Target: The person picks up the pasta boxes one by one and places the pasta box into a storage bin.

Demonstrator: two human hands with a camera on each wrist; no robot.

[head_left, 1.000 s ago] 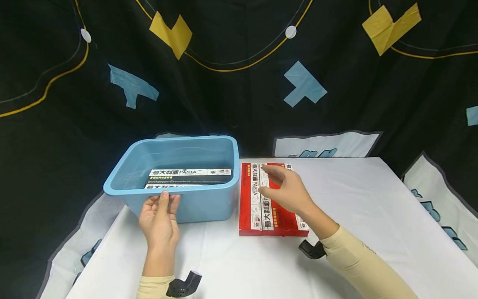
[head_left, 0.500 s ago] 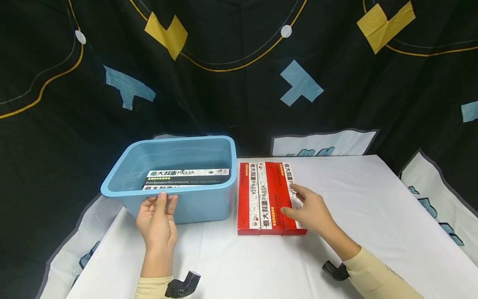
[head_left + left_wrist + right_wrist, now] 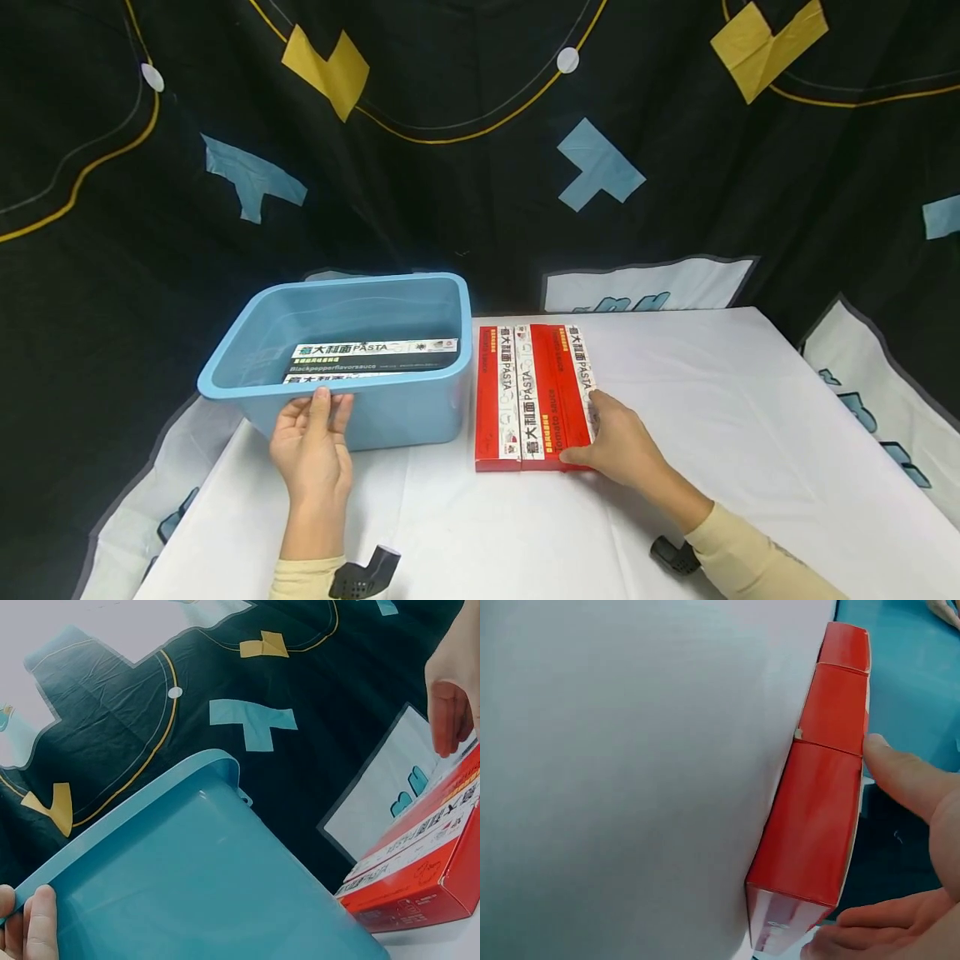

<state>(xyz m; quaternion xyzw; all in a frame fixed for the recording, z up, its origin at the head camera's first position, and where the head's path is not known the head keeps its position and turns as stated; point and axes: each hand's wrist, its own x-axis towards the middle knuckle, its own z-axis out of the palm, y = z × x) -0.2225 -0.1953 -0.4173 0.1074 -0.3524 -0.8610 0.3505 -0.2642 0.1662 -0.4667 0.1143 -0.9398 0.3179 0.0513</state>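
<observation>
My left hand (image 3: 313, 454) pinches the near rim of a blue plastic bin (image 3: 408, 415), thumb toward me. In the left wrist view its fingertips show at the bin's rim (image 3: 127, 829). Black-and-white pasta boxes (image 3: 378, 358) lie inside the bin. To its right, three red tomato-sauce pasta boxes lie flat side by side. My right hand (image 3: 626, 442) spans the near part of the rightmost red pasta box (image 3: 566, 367). In the right wrist view the thumb (image 3: 885, 754) touches that box's upper edge near the seam with its neighbour, while the other fingers stay loosely bent beside it.
A white cloth covers the table (image 3: 495, 533), whose right edge slants away. Behind it hangs a black curtain (image 3: 465, 200) with yellow and blue shapes. The bin's right wall stands close beside the leftmost red box (image 3: 487, 400).
My right hand has drawn back from over the middle of the red boxes to the near part of the rightmost one, and lowered onto it. The left hand keeps its hold on the bin.
</observation>
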